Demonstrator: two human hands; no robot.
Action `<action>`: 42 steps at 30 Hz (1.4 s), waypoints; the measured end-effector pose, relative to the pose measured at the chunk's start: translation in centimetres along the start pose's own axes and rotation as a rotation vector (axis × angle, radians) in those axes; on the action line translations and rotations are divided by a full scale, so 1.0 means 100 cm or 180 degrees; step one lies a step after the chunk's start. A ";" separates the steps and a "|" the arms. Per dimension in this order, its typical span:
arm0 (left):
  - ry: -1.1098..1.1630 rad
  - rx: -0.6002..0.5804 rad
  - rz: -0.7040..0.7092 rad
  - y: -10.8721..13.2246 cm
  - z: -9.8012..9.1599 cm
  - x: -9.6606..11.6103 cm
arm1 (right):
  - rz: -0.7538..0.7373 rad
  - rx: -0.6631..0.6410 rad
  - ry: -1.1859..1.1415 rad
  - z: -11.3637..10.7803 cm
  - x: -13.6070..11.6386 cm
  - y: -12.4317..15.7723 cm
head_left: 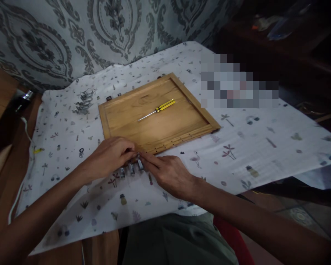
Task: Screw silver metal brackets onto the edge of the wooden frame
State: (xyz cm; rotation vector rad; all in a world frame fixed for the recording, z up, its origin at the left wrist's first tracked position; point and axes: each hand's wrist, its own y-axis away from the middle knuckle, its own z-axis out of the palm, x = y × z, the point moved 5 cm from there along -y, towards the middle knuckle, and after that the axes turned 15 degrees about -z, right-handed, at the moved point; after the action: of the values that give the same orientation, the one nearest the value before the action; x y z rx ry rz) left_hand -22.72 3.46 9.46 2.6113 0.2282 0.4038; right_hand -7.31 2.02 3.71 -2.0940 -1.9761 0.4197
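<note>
A shallow wooden tray-like panel with a raised rim lies on the table, small dark holes along its near rim. My left hand is closed in a pinch at the near-left part of that rim; what its fingertips hold is hidden. From the other side, my right hand pinches at a small silver metal piece hanging at the rim, its forefinger pointing left. Beside it hang more silver metal pieces, below my left fingers. A yellow-and-black handled screwdriver rests inside the panel.
A pile of silver metal pieces sits at the left on the patterned white tablecloth. At the back right is a blurred-out patch. A white cable runs down the table's left side. Patterned fabric hangs behind.
</note>
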 end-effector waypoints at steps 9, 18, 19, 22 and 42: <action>0.0442 0.0808 0.0492 0.039 0.007 -0.020 | -0.0030 0.0208 0.0165 -0.003 -0.001 0.000; -0.0437 0.1515 0.0196 0.044 0.038 -0.002 | -0.0056 0.0366 0.0255 -0.005 0.000 0.002; -0.0460 0.1567 0.0186 0.044 0.039 -0.001 | -0.0063 0.0380 0.0243 -0.005 0.000 0.002; -0.0493 0.1654 0.0162 0.042 0.043 0.001 | -0.0048 0.0406 0.0170 -0.004 -0.001 0.002; 0.0086 0.1724 0.0170 0.038 0.046 -0.001 | -0.0044 0.0433 0.0059 -0.002 -0.001 0.003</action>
State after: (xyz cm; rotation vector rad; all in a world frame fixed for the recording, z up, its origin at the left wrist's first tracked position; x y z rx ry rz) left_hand -20.97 -1.84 7.47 3.1494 0.3130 0.4448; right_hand -6.93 1.94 3.83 -1.9931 -1.8943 0.5150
